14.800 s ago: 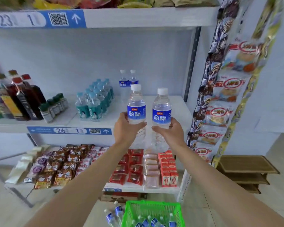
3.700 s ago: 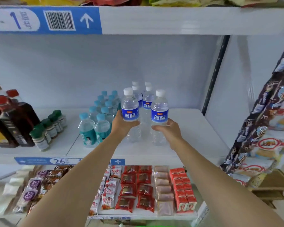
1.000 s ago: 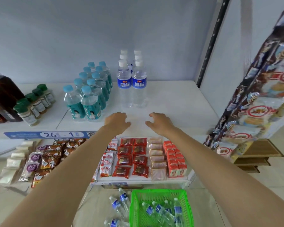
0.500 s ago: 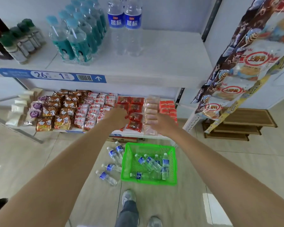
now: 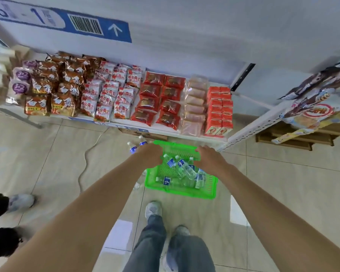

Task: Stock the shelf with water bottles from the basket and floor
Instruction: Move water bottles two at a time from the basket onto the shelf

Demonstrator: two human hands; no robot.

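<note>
A green plastic basket [image 5: 210, 191] stands on the tiled floor below the shelves, with several clear water bottles [image 5: 185, 169] with blue labels lying inside. Two more bottles [image 5: 134, 147] lie on the floor at its far left corner. My left hand [image 5: 150, 155] hovers over the basket's left far corner and my right hand [image 5: 208, 158] over its right far side. Both hands hold nothing, fingers loosely bent and pointing down. The upper shelf, seen from its front edge [image 5: 185, 36], hides the stocked bottles.
The lower shelf [image 5: 165, 131] holds rows of snack packs and red cartons. Hanging snack strips [image 5: 312, 99] are at the right, above wooden pallets [image 5: 294, 138]. A cable [image 5: 82, 163] runs across the floor. My feet [image 5: 153, 210] stand behind the basket; another person's shoes [image 5: 20, 201] are at the left.
My view has tilted down from the shelf to the floor. Both empty hands have dropped from shelf height to just above the green basket.
</note>
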